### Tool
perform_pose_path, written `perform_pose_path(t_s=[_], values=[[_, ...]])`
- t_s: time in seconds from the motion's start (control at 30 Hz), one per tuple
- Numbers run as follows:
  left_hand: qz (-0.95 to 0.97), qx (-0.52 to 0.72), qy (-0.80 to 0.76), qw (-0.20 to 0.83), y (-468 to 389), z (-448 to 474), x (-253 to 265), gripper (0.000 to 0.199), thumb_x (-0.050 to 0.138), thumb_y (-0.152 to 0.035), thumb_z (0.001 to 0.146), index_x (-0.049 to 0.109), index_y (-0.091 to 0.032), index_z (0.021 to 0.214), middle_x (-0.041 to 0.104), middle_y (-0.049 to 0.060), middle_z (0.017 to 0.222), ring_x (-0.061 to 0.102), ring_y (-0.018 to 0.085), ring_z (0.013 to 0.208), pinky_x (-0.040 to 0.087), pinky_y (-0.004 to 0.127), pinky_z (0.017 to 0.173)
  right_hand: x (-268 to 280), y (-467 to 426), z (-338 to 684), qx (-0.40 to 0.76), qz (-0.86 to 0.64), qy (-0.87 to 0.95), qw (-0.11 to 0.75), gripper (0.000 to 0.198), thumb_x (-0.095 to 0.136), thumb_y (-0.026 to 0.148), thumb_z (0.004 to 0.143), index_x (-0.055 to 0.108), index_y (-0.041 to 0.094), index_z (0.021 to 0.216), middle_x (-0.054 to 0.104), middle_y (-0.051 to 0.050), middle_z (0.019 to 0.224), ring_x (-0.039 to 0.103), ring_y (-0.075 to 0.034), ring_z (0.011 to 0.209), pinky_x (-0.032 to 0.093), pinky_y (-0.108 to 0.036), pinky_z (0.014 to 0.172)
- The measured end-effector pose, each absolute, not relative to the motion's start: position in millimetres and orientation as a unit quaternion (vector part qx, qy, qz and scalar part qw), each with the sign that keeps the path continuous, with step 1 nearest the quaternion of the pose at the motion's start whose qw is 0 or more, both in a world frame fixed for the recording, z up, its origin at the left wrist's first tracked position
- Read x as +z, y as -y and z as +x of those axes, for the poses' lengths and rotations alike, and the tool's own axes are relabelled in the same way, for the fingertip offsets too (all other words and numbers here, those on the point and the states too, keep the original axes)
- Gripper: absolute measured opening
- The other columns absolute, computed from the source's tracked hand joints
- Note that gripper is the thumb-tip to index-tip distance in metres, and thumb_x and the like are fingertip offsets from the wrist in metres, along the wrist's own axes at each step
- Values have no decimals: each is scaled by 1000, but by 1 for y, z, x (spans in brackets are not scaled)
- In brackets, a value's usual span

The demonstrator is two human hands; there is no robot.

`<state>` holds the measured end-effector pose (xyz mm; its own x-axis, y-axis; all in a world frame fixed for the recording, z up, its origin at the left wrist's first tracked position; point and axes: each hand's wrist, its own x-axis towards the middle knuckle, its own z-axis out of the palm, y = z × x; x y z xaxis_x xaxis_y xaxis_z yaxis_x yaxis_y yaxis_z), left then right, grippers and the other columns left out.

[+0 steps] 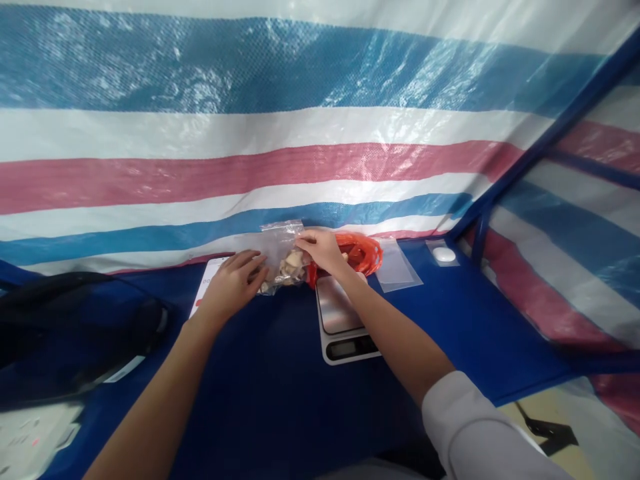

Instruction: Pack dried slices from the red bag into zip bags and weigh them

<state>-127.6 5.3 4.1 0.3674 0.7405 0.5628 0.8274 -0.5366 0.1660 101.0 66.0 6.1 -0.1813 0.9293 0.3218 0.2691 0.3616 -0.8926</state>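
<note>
A clear zip bag with pale tan pieces in its lower part lies at the back of the blue table. At its upper right edge, my right hand has thumb and forefinger pinched on the plastic. My left hand rests palm down at the bag's left side, fingers stretched and a little apart, partly over a phone with a white screen. Below my right forearm is a kitchen scale with a metal plate and dark display. An orange-red mesh bag sits behind the scale, partly hidden by my right hand.
Flat clear bags lie right of the mesh. Farther right is a white oval object on a small clear bag. A black item and a white power strip occupy the left. Striped sheeting walls the back; blue frame bars stand right.
</note>
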Motion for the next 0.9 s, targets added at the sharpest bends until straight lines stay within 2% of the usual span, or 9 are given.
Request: perform_pose_path(t_s=[0.13,0.27,0.43,0.53,0.63,0.77,0.9], values=[[-824,-289,485,46,-5,-133,-3,40,46,-43,97,74,-17,109,71,16,121,65,33,116,51,50,103,9,-68,94,277,-497,718,401,9,67,20,85,76,18,86,76,-5,86,71,-23,86,54,-37,87],[-818,-289,496,26,-5,-133,-4,39,47,-44,95,75,-20,108,71,15,122,65,33,117,51,50,104,13,-62,98,259,-532,706,390,24,68,22,85,75,19,108,77,-9,103,72,-26,98,53,-40,93],[-814,-288,502,34,-4,-130,0,38,47,-43,95,75,-21,107,71,14,121,65,33,116,49,51,104,22,-43,106,157,-557,735,353,40,61,23,91,66,17,130,77,-12,106,71,-32,103,52,-48,98],[-815,-285,502,51,-5,-126,1,40,45,-41,95,74,-19,110,71,15,121,65,34,117,48,52,105,18,-31,101,96,-477,802,346,37,56,24,96,66,17,131,69,-12,130,66,-28,118,51,-41,103],[-813,-273,511,60,-6,-124,-1,42,43,-40,95,72,-18,115,69,16,126,61,36,123,45,55,108,5,-26,92,54,-392,869,297,35,55,26,98,66,13,129,62,-13,141,54,-28,135,44,-39,113],[-812,-261,518,59,-7,-126,-9,46,42,-40,96,70,-14,121,65,18,133,56,38,129,43,57,111,-9,-28,86,17,-377,889,259,39,45,32,104,64,13,131,60,-14,142,52,-28,137,42,-43,114],[-816,-268,510,47,-9,-131,-14,47,41,-43,96,69,-15,122,64,18,135,55,37,131,43,55,112,-15,-34,84,-10,-355,900,254,37,42,30,104,66,18,130,63,-12,140,54,-26,135,40,-44,115]])
